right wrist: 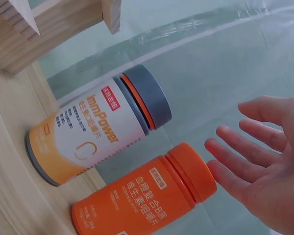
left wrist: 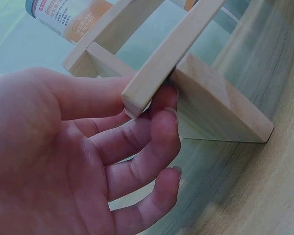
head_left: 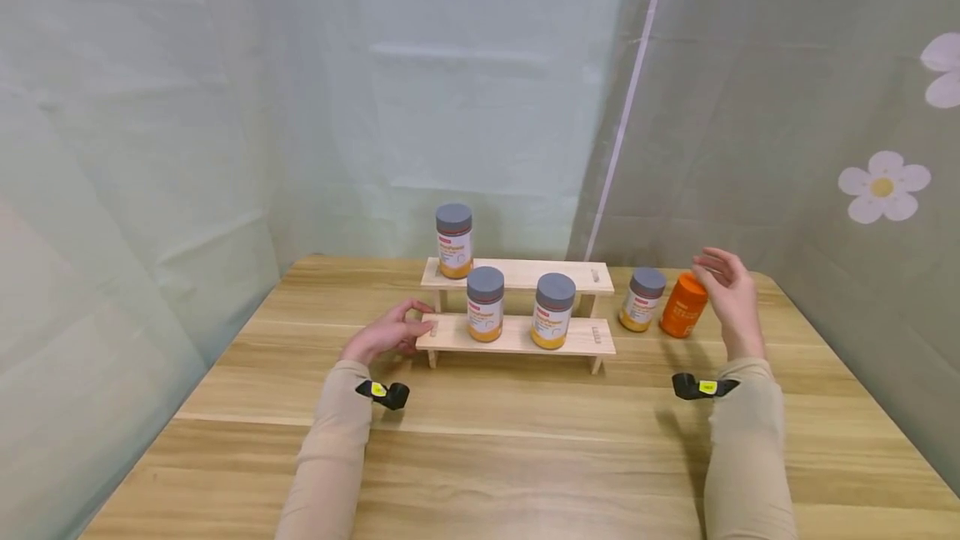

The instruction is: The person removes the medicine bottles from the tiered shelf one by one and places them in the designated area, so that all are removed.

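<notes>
My left hand [head_left: 387, 330] grips the left end of the lower board of a two-tier wooden rack [head_left: 517, 333]. In the left wrist view the thumb lies on one side of the board [left wrist: 174, 49] and curled fingers on the other. My right hand [head_left: 729, 298] is beside an orange supplement bottle [head_left: 684, 305], its fingers loosely extended near the lid. Nothing is held in it in the right wrist view. Left of the orange bottle stands a grey-lidded supplement bottle [head_left: 642, 300], also upright on the table.
One grey-lidded bottle [head_left: 454, 242] stands on the upper tier at left. Two more, a left bottle [head_left: 485, 304] and a right bottle [head_left: 553, 312], stand on the lower tier. The wooden table [head_left: 510, 457] meets hanging cloth [head_left: 480, 107] behind.
</notes>
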Demonstrator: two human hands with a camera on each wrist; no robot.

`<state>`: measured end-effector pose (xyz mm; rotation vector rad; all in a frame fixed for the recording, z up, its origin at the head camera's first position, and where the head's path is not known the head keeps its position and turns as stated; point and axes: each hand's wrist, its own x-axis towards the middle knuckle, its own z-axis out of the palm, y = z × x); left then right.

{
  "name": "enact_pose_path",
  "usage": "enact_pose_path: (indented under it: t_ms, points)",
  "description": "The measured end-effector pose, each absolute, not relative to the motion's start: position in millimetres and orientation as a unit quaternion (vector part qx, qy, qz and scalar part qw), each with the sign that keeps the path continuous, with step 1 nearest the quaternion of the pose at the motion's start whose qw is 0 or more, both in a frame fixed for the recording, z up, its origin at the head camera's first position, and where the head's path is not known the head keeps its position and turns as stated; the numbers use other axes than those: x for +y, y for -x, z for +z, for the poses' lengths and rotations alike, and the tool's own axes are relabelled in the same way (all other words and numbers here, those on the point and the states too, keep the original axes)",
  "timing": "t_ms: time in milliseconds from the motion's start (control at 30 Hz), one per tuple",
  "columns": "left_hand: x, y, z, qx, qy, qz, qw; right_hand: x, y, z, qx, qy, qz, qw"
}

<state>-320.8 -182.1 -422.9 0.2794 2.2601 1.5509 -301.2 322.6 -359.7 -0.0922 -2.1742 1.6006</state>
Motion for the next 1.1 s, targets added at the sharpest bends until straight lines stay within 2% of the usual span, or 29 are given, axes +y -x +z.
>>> enact_pose_path:
  t_ms: [700,1100]
  points:
    - [-191,316,-415,0.821,-0.082,0.534,0.184,277,312,-357,-0.766,-0.047,0.616,0.180]
    - [-180,319,-420,0.817,-0.084,0.539,0.186,258,314,-354,-0.713,-0.126,0.680,0.114]
